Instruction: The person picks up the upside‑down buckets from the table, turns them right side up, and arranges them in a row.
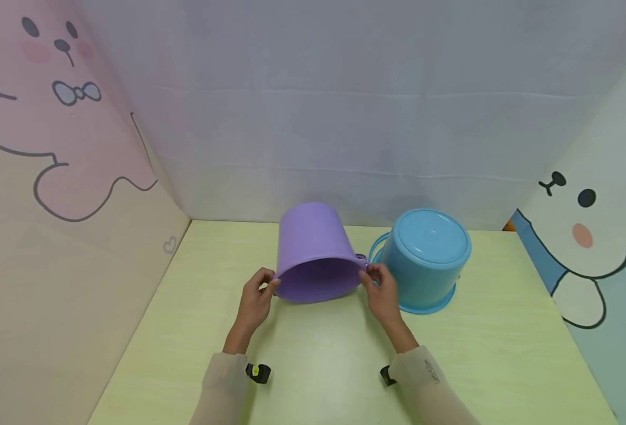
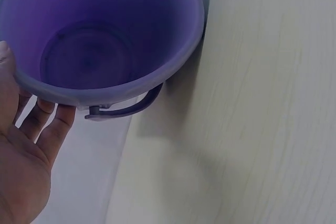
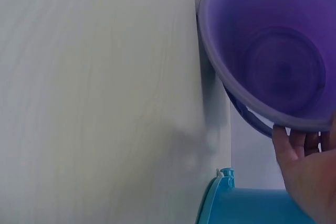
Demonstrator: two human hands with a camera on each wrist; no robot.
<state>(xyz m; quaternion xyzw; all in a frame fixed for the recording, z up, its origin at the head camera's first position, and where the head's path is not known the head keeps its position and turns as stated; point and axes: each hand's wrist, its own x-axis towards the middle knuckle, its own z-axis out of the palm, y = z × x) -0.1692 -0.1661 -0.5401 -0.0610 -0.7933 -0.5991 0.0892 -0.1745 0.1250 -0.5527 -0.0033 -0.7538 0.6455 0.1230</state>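
Observation:
A purple bucket (image 1: 313,233) is tipped with its mouth toward me, its lower rim close over the table. My left hand (image 1: 256,298) grips the rim at the left side, thumb at the inner edge and fingers outside. On the opposite side my right hand (image 1: 382,292) pinches the rim in the same way. In the left wrist view the bucket's handle (image 2: 131,109) hangs along the outside below the rim. The right wrist view shows the inside of the purple bucket (image 3: 283,72), with nothing in it.
Just right of the purple bucket a blue bucket (image 1: 424,268) stands upside down on the pale wooden table (image 1: 313,360), its handle (image 1: 377,243) out to the left. A white curtain (image 1: 313,130) hangs behind. Printed side walls (image 1: 74,248) flank the table.

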